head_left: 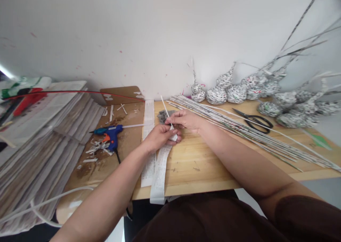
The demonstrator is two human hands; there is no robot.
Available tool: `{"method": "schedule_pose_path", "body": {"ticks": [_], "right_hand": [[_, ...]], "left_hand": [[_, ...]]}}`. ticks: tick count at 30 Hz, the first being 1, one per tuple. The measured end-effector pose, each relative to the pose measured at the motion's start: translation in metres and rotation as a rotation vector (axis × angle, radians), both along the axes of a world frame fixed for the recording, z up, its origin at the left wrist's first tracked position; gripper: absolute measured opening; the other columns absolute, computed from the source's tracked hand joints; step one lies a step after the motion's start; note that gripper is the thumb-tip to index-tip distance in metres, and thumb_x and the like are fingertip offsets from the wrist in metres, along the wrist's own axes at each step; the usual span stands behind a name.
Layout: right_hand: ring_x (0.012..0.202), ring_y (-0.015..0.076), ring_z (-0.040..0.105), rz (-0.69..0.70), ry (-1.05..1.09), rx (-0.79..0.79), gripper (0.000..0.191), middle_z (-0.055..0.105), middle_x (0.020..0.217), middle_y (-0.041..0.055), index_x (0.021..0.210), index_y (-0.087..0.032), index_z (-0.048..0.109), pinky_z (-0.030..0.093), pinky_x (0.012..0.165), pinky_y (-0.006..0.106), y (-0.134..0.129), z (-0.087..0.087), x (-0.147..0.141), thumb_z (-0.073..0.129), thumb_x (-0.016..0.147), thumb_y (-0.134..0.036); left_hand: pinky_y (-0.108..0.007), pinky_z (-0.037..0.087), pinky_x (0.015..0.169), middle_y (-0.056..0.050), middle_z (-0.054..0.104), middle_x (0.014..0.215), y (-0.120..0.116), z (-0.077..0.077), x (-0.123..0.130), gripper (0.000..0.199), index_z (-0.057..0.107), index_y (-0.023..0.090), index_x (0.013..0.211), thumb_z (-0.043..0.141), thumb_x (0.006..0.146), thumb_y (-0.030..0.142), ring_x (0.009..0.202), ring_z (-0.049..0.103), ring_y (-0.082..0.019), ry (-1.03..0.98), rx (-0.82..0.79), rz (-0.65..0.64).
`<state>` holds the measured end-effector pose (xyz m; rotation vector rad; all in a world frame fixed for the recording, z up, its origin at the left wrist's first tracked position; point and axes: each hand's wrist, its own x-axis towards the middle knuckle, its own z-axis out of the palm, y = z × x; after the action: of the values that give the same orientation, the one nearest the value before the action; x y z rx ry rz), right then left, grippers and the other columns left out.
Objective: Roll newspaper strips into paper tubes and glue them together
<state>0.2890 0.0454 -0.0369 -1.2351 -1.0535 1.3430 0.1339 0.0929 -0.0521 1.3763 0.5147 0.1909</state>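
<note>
A printed paper strip [160, 171] hangs from my hands over the table's front edge, its upper end rolled around a thin white stick [164, 105]. My left hand [161, 137] is closed on the rolled part of the strip. Just above and to the right, the fingers of my right hand [182, 120] pinch the paper roll near the stick. Another flat paper strip [149, 110] lies under and left of my hands. Behind my fingers sits a crumpled grey cloth [162, 116], partly hidden.
A blue glue gun [113, 135] and paper scraps lie on cardboard at left, beside stacked newspapers [53, 149]. Rolled paper sticks [239, 133], black scissors [257, 123] and several woven paper gourds [216, 95] occupy the right side.
</note>
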Motion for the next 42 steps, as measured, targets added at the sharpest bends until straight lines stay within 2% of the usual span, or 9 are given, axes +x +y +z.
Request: {"method": "schedule_pose_path", "body": {"ticks": [2,4,9,14,21,27,33,39,42], "right_hand": [[0.041,0.0040,0.040,-0.118,0.010,0.010,0.032,0.051,0.049,-0.0055,0.061,-0.013,0.060,0.025,0.038,0.018,0.0005,-0.0014,-0.0015,0.080,0.062,-0.039],[0.039,0.0039,0.038,-0.147,0.007,0.013,0.035,0.049,0.047,-0.0064,0.059,-0.014,0.057,0.024,0.037,0.019,0.0005,-0.0019,-0.0021,0.079,0.063,-0.041],[0.042,0.0051,0.043,0.046,-0.013,-0.013,0.032,0.057,0.053,-0.0029,0.080,-0.012,0.069,0.026,0.038,0.019,-0.0007,0.0004,0.0007,0.075,0.068,-0.042],[0.037,0.0040,0.038,-0.161,0.019,0.003,0.034,0.049,0.044,-0.0061,0.058,-0.015,0.055,0.024,0.035,0.019,0.0011,-0.0024,-0.0043,0.080,0.063,-0.038],[0.042,0.0054,0.046,0.097,-0.021,-0.010,0.035,0.058,0.054,-0.0022,0.083,-0.012,0.069,0.024,0.038,0.018,-0.0019,0.0019,0.0039,0.074,0.069,-0.043],[0.042,0.0034,0.040,-0.169,0.039,0.033,0.034,0.049,0.048,-0.0064,0.057,-0.014,0.056,0.026,0.039,0.018,0.0018,-0.0025,-0.0017,0.081,0.061,-0.038],[0.041,0.0055,0.045,0.087,-0.009,-0.012,0.033,0.057,0.052,-0.0034,0.080,-0.013,0.068,0.026,0.037,0.018,-0.0018,0.0016,0.0029,0.075,0.069,-0.042],[0.034,0.0044,0.038,-0.115,0.021,-0.013,0.033,0.050,0.043,-0.0055,0.058,-0.015,0.056,0.023,0.033,0.019,0.0011,-0.0033,-0.0025,0.079,0.064,-0.038],[0.035,0.0050,0.040,-0.037,-0.010,-0.006,0.030,0.051,0.045,-0.0050,0.067,-0.014,0.063,0.023,0.034,0.018,0.0002,-0.0018,0.0002,0.076,0.069,-0.041]], "left_hand": [[-0.031,0.054,0.075,-0.010,0.070,0.081,-0.0001,-0.0002,0.0001,0.037,0.069,0.010,0.089,0.069,0.074,0.043,0.080,0.066,-0.017,-0.003,0.006,-0.001],[-0.031,0.054,0.075,-0.010,0.070,0.081,0.0002,-0.0007,0.0002,0.037,0.069,0.009,0.090,0.070,0.074,0.043,0.081,0.066,-0.017,0.003,0.005,-0.003],[-0.032,0.054,0.075,-0.010,0.069,0.081,0.0017,-0.0021,-0.0001,0.037,0.068,0.009,0.090,0.069,0.075,0.044,0.081,0.066,-0.017,0.006,-0.008,-0.002],[-0.033,0.054,0.076,-0.010,0.069,0.082,0.0015,-0.0015,-0.0006,0.038,0.068,0.009,0.091,0.067,0.077,0.045,0.081,0.065,-0.018,-0.011,0.007,-0.017],[-0.033,0.053,0.076,-0.010,0.068,0.080,0.0022,-0.0018,-0.0009,0.039,0.068,0.010,0.092,0.067,0.077,0.046,0.080,0.065,-0.017,-0.010,-0.008,-0.036],[-0.034,0.054,0.078,-0.010,0.069,0.083,0.0017,-0.0032,-0.0012,0.038,0.068,0.009,0.092,0.066,0.078,0.045,0.083,0.066,-0.018,-0.034,-0.010,-0.040],[-0.033,0.054,0.076,-0.011,0.069,0.083,0.0020,-0.0024,-0.0008,0.039,0.068,0.010,0.092,0.066,0.077,0.046,0.081,0.065,-0.018,-0.028,-0.017,-0.042],[-0.034,0.054,0.077,-0.010,0.068,0.082,0.0012,-0.0006,-0.0004,0.038,0.068,0.010,0.092,0.066,0.077,0.045,0.083,0.065,-0.019,-0.046,-0.012,-0.039],[-0.035,0.054,0.078,-0.010,0.068,0.082,0.0016,-0.0010,-0.0005,0.038,0.068,0.009,0.092,0.065,0.078,0.045,0.083,0.065,-0.018,-0.041,-0.021,-0.043]]}}
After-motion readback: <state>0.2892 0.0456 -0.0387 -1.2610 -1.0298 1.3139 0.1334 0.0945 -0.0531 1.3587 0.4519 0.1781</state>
